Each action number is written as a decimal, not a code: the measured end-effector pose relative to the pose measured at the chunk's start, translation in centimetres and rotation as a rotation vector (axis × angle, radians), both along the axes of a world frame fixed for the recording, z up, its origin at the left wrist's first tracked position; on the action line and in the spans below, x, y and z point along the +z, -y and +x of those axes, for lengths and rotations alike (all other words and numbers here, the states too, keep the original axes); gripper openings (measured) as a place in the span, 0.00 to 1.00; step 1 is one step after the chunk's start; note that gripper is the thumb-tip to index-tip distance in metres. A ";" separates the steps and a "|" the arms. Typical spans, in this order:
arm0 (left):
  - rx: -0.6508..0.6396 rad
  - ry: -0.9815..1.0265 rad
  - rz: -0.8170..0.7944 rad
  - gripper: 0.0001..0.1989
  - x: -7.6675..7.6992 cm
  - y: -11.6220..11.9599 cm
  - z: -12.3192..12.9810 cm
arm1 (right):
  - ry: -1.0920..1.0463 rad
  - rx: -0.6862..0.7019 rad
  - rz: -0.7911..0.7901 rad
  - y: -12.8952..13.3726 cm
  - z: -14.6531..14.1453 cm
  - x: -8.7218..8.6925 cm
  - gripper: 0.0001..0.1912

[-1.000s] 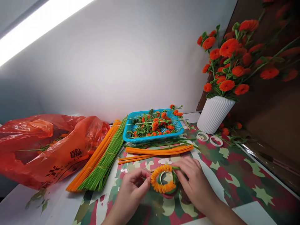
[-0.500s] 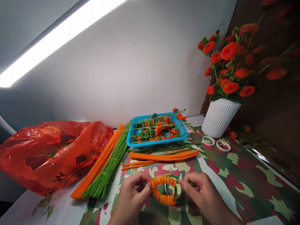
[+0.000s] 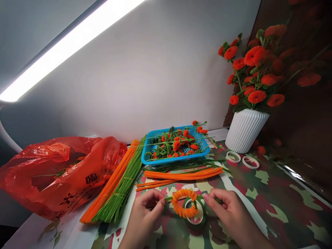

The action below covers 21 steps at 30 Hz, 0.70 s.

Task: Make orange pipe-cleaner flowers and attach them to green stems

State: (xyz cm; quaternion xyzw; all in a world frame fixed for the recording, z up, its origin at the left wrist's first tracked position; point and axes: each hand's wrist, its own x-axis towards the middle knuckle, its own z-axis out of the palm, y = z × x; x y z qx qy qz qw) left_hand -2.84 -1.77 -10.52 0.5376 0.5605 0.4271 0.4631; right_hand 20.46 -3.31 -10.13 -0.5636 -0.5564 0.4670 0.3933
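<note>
An orange ring of coiled fuzzy loops [image 3: 178, 209] hangs between my hands, with green stem ends coming out on both sides. My left hand [image 3: 149, 212] pinches the green end at the ring's left between thumb and fingers. On the right, my right hand [image 3: 225, 209] grips the other green end, which shows past its fingers. Below and behind the ring, a roll of green tape [image 3: 202, 221] with a white core lies on the camouflage-patterned table cover [image 3: 259, 197].
Beyond my hands lie orange strips [image 3: 186, 174] and a blue basket [image 3: 175, 161] of small flowers. Orange and green bundles [image 3: 116, 186] and a red bag [image 3: 77, 180] are at left. A white vase [image 3: 246, 131] and two white rings [image 3: 250, 162] stand at right.
The ring has turned and come clear of my left fingers, so a green end now shows between them. More of the tape roll is visible, and the view has shifted slightly.
</note>
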 end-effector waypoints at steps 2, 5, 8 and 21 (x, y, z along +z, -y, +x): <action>-0.030 0.056 -0.025 0.13 -0.3 0.2 0.2 | -0.011 0.004 -0.008 -0.1 0.1 0.0 0.25; -0.068 0.172 -0.098 0.16 -0.6 0.5 0.6 | -0.012 0.050 -0.002 -0.3 0.3 -0.2 0.26; -0.156 0.247 -0.212 0.20 -0.6 0.9 1.0 | -0.012 0.080 0.008 -0.4 0.4 -0.5 0.27; -0.213 0.352 -0.378 0.25 -0.5 1.7 2.7 | 0.325 0.137 0.265 -0.2 0.3 0.3 0.15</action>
